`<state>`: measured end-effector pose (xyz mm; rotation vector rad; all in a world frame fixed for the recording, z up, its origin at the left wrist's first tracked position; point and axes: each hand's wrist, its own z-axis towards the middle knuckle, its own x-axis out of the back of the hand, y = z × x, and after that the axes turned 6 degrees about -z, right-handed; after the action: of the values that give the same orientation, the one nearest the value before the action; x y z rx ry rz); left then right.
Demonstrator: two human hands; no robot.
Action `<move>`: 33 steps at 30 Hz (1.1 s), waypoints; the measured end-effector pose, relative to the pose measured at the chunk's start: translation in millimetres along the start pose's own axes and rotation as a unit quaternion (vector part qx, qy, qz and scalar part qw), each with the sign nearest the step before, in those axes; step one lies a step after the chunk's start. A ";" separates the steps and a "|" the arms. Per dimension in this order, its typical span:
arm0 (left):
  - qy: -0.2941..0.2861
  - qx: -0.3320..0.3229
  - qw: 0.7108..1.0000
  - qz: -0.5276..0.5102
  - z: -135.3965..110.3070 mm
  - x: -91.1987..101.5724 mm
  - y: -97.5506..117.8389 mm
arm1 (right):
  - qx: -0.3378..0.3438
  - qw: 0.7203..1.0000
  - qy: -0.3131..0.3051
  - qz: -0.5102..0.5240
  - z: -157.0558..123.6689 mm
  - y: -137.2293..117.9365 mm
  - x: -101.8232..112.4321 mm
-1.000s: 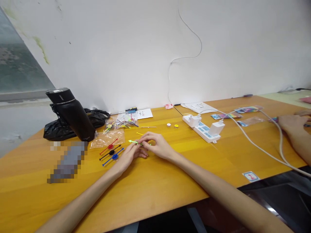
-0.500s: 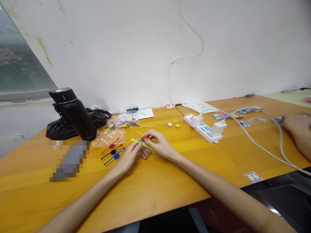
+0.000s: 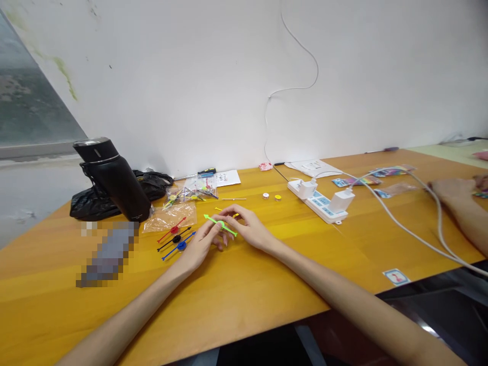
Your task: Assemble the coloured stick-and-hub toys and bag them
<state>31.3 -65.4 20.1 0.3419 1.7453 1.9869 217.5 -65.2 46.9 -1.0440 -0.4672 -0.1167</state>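
My left hand (image 3: pixel 201 243) pinches a thin green arrow-shaped stick (image 3: pixel 219 225) between thumb and fingers, just above the yellow table (image 3: pixel 247 284). My right hand (image 3: pixel 247 227) rests beside it with fingers curled near the stick's right end, close to a yellow stick (image 3: pixel 219 209). To the left lie a red stick (image 3: pixel 171 230), a black stick (image 3: pixel 174 239) and a blue stick (image 3: pixel 178 246), side by side.
A black flask (image 3: pixel 114 178) and black bag (image 3: pixel 152 184) stand at the back left, with clear bags of parts (image 3: pixel 190 192). A white power strip (image 3: pixel 320 199) with chargers and cables lies right. Another person's hand (image 3: pixel 453 195) works at the far right.
The green stick has turned in my fingers, its right end dropping lower. The other person's hand has shifted slightly further right.
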 end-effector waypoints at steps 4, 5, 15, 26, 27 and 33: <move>0.007 -0.010 1.000 0.021 0.1 1.1 1.3 | -0.003 1.000 -0.001 0.008 0.2 0.2 0.7; 0.011 -0.012 1.000 0.024 0.2 1.2 1.6 | -0.003 1.000 -0.001 0.010 0.1 0.5 0.7; 0.071 -0.022 0.997 -0.009 3.6 0.9 16.3 | -0.032 0.999 0.020 0.006 0.3 1.9 -0.2; 0.074 -0.060 0.987 0.128 6.9 14.5 17.6 | -0.031 0.988 -0.140 0.064 -4.9 -3.3 -1.1; 0.072 -0.059 0.987 0.134 6.0 13.6 17.5 | -0.029 0.986 -0.148 0.070 -5.0 -3.4 -1.4; 0.078 -0.029 0.988 0.133 2.7 12.4 14.7 | -0.020 0.987 -0.145 0.062 -4.2 -1.6 -3.0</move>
<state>19.3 -58.1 33.4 0.4291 1.8112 2.3035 215.6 -70.0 45.2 -1.1322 -0.6624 0.1397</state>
